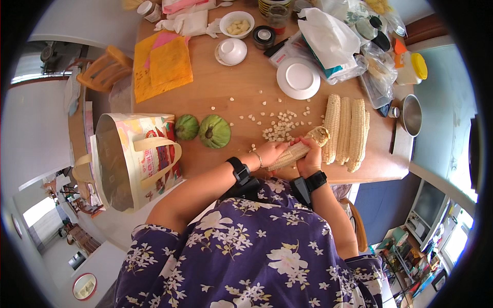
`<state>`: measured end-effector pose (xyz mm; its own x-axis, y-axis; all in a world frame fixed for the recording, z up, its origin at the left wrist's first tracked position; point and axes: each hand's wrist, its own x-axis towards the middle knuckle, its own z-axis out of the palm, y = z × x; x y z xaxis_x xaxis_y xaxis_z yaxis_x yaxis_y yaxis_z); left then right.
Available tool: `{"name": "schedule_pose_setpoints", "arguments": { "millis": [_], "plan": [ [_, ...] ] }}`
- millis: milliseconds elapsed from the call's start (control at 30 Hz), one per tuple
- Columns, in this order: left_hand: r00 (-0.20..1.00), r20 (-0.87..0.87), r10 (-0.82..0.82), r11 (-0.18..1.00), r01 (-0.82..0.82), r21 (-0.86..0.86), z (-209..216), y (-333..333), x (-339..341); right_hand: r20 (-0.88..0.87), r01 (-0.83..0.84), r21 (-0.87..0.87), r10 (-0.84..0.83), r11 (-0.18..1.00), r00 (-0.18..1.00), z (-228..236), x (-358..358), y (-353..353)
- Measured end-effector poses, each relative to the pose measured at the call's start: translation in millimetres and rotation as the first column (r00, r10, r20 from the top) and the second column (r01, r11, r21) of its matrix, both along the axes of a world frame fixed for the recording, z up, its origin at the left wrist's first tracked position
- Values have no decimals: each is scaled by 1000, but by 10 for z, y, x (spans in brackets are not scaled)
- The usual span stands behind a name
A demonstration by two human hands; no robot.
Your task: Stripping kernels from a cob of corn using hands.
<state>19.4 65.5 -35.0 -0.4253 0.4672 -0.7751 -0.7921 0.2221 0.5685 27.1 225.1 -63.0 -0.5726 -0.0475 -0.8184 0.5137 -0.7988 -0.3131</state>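
Near the table's front edge, an ear of white corn [287, 157] lies slantwise across both my hands. My right hand [310, 159] is closed around its upper right part, close to the pale yellow end. The fingers of my left hand [273, 152] press on the cob's middle, partly hiding its kernels. Just beyond my hands, loose white kernels [281, 127] lie in a pile, with several more scattered outward. To the right of the held ear, several whole ears of corn [344, 128] rest side by side on the wooden table [231, 169].
Two green squashes [214, 131] sit at left beside an open carrier bag [154, 149]. Orange cloths [169, 66], a bowl of pale yellow pieces [238, 24] and an upturned white plate [298, 78] lie farther back. Plastic bags [334, 41] crowd the far right; a metal bowl [411, 115] stands rightmost.
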Motion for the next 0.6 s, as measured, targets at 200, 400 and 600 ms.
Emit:
{"name": "schedule_pose_setpoints", "arguments": {
  "millis": [200,400,600],
  "plan": [
    [993,110,42,971,-67,229,-108,-110,42,-39,-26,-21,25,999,999,172,-39,-14],
    [934,343,102,864,-254,434,51,-214,69,-122,-27,-81,17,996,992,167,-61,6],
    [969,233,80,932,-156,328,-1,-141,29,-126,-2,-48,-4,999,992,214,-115,-38]
  ]
}}
